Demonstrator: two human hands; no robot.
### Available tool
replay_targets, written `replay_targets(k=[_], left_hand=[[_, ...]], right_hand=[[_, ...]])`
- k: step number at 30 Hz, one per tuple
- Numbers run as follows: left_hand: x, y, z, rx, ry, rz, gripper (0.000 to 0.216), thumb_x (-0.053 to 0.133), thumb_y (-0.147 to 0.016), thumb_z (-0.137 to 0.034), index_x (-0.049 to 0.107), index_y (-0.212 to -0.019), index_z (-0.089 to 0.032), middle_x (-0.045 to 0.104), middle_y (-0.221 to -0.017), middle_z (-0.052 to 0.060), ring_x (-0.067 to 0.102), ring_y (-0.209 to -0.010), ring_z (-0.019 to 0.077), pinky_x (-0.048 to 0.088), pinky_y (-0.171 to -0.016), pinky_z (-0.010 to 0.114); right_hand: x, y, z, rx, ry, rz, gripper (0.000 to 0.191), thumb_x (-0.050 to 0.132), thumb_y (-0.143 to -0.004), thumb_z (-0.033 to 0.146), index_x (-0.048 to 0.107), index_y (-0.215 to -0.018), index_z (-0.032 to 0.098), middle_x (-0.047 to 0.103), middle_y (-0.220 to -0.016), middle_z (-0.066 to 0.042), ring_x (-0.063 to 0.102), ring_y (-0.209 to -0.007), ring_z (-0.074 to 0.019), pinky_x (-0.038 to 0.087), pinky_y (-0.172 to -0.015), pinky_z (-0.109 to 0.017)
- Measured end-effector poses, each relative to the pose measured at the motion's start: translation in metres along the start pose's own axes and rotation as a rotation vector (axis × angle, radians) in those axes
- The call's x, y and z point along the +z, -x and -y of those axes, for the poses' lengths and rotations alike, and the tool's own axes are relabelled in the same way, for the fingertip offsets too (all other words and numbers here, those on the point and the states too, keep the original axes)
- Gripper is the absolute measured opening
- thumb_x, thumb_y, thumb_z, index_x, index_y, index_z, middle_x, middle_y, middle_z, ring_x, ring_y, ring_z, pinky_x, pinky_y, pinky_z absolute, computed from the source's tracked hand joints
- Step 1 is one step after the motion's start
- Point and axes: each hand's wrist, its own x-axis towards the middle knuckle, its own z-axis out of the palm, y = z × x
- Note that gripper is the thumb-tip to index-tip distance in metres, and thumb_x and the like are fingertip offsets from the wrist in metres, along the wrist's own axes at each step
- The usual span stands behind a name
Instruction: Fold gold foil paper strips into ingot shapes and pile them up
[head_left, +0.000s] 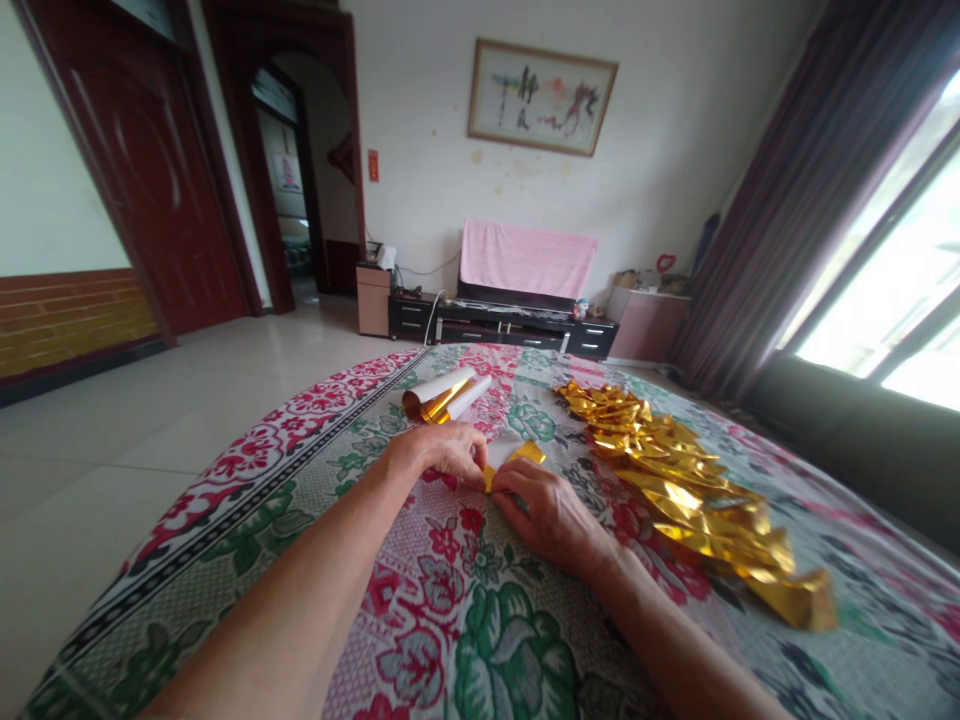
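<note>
Both hands meet over a sheet of gold foil paper [532, 452] near the middle of the table. My left hand [452, 452] pinches its near left edge between thumb and fingers. Close beside it, my right hand [541, 502] grips the same paper, with fingertips bent down on it. A gold strip and part of a white side show beyond the fingers; the rest of the sheet is hidden by the hands. Just past my left hand lie loosely rolled gold and white sheets [448, 394]. To the right stretches a long heap of folded gold foil pieces [675, 480].
A flowered cloth [420, 640] in red, green and white covers the round-edged table. Beyond it stand a low black cabinet [517, 328] and a pink cloth [527, 255] draped over a screen. A dark sofa [862, 430] sits under the window at right.
</note>
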Motion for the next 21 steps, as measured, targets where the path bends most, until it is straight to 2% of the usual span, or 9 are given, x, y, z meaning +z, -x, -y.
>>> replay_targets(k=[7, 16, 21], left_hand=[[-0.001, 0.002, 0.000, -0.007, 0.026, 0.019, 0.037, 0.065, -0.056, -0.035, 0.060, -0.088, -0.017, 0.054, -0.065, -0.004, 0.045, -0.050, 0.0081, 0.030, -0.042, 0.019], [-0.001, 0.002, 0.002, -0.010, 0.063, 0.047, 0.031, 0.060, -0.062, -0.030, 0.060, -0.090, -0.017, 0.054, -0.067, -0.001, 0.047, -0.052, 0.0098, 0.034, -0.044, 0.021], [0.001, -0.002, 0.005, -0.010, 0.027, 0.004, 0.032, 0.059, -0.062, -0.028, 0.063, -0.091, -0.016, 0.055, -0.067, 0.000, 0.047, -0.053, 0.0098, 0.033, -0.044, 0.021]], right_hand=[[0.008, -0.006, -0.003, 0.104, 0.035, -0.104, 0.018, 0.046, -0.083, 0.014, 0.060, -0.072, 0.016, 0.059, -0.074, -0.004, 0.053, -0.071, -0.0117, 0.041, -0.067, -0.022], [0.009, -0.013, -0.009, 0.141, 0.056, -0.068, 0.019, 0.048, -0.081, 0.014, 0.062, -0.069, 0.017, 0.059, -0.069, -0.002, 0.053, -0.067, -0.0106, 0.037, -0.064, -0.021], [0.009, -0.013, -0.009, 0.164, 0.053, -0.073, 0.020, 0.048, -0.080, 0.013, 0.064, -0.070, 0.017, 0.060, -0.070, -0.002, 0.054, -0.068, -0.0107, 0.037, -0.064, -0.020]])
